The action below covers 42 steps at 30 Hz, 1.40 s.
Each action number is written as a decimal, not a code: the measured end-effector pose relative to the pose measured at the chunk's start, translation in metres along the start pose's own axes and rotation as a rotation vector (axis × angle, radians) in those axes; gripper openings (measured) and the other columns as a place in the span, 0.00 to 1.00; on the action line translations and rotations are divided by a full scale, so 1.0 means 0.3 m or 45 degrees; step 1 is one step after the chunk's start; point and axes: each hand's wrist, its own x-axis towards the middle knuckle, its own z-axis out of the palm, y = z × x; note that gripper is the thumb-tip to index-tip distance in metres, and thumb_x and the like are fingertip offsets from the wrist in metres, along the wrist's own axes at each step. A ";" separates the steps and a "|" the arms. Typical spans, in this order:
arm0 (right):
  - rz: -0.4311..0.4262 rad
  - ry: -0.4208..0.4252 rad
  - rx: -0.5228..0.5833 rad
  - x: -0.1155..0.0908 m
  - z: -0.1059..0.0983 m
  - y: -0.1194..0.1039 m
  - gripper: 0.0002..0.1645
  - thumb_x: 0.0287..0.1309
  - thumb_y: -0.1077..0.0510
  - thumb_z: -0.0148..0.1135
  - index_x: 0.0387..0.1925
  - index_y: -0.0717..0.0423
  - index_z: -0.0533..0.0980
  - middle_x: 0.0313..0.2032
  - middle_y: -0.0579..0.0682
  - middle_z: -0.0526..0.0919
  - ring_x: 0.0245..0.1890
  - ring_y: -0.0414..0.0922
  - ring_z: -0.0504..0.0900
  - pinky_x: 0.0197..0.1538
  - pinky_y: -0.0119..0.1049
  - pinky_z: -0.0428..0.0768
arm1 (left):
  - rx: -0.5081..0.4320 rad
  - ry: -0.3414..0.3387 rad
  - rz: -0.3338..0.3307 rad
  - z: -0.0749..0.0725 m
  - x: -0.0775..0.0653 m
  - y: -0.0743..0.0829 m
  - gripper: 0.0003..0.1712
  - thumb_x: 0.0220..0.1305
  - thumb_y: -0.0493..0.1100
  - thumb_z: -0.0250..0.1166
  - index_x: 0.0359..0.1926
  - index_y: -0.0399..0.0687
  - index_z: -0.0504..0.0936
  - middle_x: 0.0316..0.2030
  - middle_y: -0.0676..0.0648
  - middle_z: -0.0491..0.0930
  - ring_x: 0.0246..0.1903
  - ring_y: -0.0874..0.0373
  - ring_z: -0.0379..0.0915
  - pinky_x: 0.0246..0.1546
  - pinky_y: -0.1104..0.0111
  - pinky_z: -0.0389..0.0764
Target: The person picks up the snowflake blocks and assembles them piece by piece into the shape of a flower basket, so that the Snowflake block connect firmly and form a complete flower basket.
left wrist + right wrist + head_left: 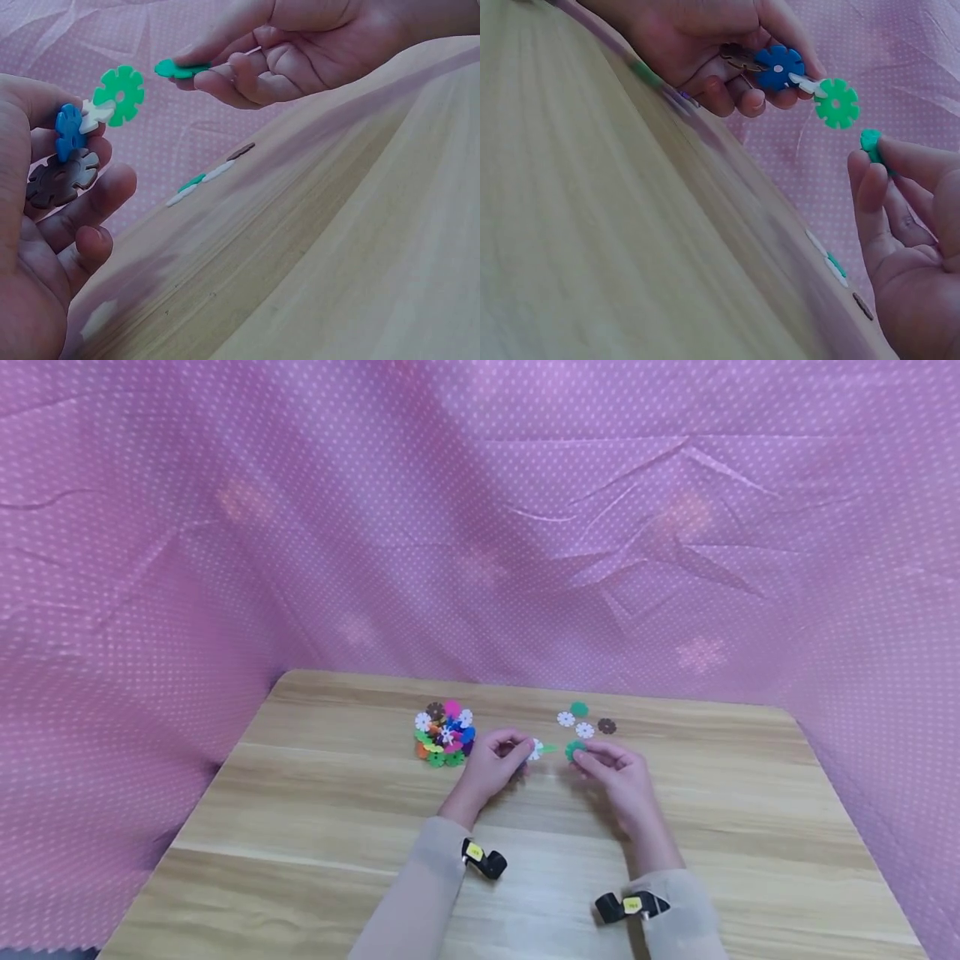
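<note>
My left hand [491,767] pinches a short chain of notched plastic discs between thumb and fingers. In the left wrist view the chain runs from a brown disc [64,180] through a blue disc [71,133] and a white disc [94,118] to a light green disc [120,95] at its free end. A darker green disc [870,142] is pinched between the thumb and fingers of my right hand [621,778]. A small gap separates it from the chain's light green end. Both hands are above the table.
Left of my hands, a cluster of many-coloured discs [446,733] stands on the wooden table [315,810]. Behind my right hand lie a loose green disc [579,709], two white discs [566,719] and a brown disc [607,726]. Pink dotted cloth [480,527] surrounds the table's back and sides.
</note>
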 end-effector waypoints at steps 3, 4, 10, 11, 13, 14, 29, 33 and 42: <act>-0.029 -0.020 0.005 -0.002 0.003 0.005 0.17 0.68 0.69 0.72 0.56 0.67 0.84 0.42 0.46 0.94 0.40 0.43 0.93 0.51 0.41 0.91 | 0.013 -0.001 0.005 0.006 0.000 -0.001 0.10 0.79 0.41 0.68 0.46 0.38 0.89 0.33 0.40 0.88 0.30 0.43 0.87 0.32 0.70 0.86; -0.038 -0.026 0.009 -0.002 0.006 0.004 0.18 0.67 0.69 0.73 0.57 0.69 0.83 0.42 0.46 0.94 0.40 0.43 0.92 0.51 0.42 0.91 | 0.016 -0.002 0.009 0.006 0.001 -0.002 0.09 0.79 0.41 0.68 0.46 0.38 0.89 0.33 0.41 0.88 0.30 0.42 0.87 0.32 0.70 0.86; -0.083 -0.043 -0.043 -0.001 0.020 0.004 0.26 0.67 0.67 0.74 0.61 0.76 0.78 0.45 0.46 0.94 0.40 0.40 0.91 0.52 0.40 0.90 | 0.065 -0.037 0.060 0.005 0.004 -0.007 0.09 0.78 0.41 0.68 0.45 0.38 0.89 0.33 0.47 0.88 0.29 0.45 0.86 0.33 0.69 0.86; -0.091 -0.035 -0.059 0.000 0.021 0.006 0.26 0.67 0.66 0.75 0.62 0.76 0.78 0.45 0.46 0.94 0.40 0.40 0.91 0.52 0.40 0.90 | 0.073 -0.042 0.066 0.005 0.004 -0.007 0.09 0.78 0.41 0.68 0.45 0.39 0.90 0.33 0.47 0.88 0.29 0.46 0.86 0.33 0.69 0.86; -0.108 -0.015 -0.080 0.000 0.022 0.007 0.26 0.67 0.65 0.75 0.61 0.75 0.79 0.45 0.46 0.94 0.40 0.39 0.91 0.52 0.39 0.90 | 0.076 -0.049 0.070 0.004 0.004 -0.007 0.09 0.79 0.41 0.68 0.45 0.39 0.90 0.33 0.47 0.87 0.29 0.46 0.86 0.33 0.69 0.86; -0.119 -0.011 -0.088 -0.001 0.023 0.006 0.25 0.67 0.65 0.75 0.60 0.75 0.80 0.45 0.46 0.94 0.40 0.39 0.91 0.51 0.38 0.90 | 0.079 -0.049 0.069 0.003 0.003 -0.006 0.09 0.79 0.42 0.68 0.45 0.40 0.90 0.33 0.47 0.87 0.29 0.46 0.86 0.33 0.69 0.86; -0.098 0.014 -0.115 -0.002 0.023 0.003 0.23 0.67 0.66 0.74 0.60 0.71 0.81 0.45 0.44 0.94 0.41 0.40 0.90 0.51 0.37 0.90 | 0.066 -0.065 0.057 0.003 0.003 -0.002 0.09 0.78 0.42 0.69 0.46 0.39 0.89 0.35 0.46 0.88 0.30 0.41 0.86 0.34 0.68 0.87; -0.100 0.000 -0.114 -0.001 0.025 0.009 0.24 0.67 0.66 0.75 0.61 0.72 0.81 0.45 0.44 0.93 0.41 0.40 0.89 0.50 0.36 0.90 | 0.077 -0.082 0.070 0.004 0.004 -0.005 0.09 0.79 0.42 0.68 0.46 0.40 0.90 0.33 0.42 0.88 0.30 0.41 0.85 0.34 0.69 0.86; -0.094 0.000 -0.110 -0.001 0.034 0.013 0.18 0.65 0.66 0.77 0.54 0.70 0.85 0.41 0.47 0.94 0.38 0.41 0.89 0.46 0.35 0.90 | 0.085 -0.042 0.047 0.008 0.003 -0.002 0.10 0.79 0.44 0.69 0.46 0.40 0.90 0.33 0.34 0.87 0.29 0.50 0.85 0.35 0.70 0.83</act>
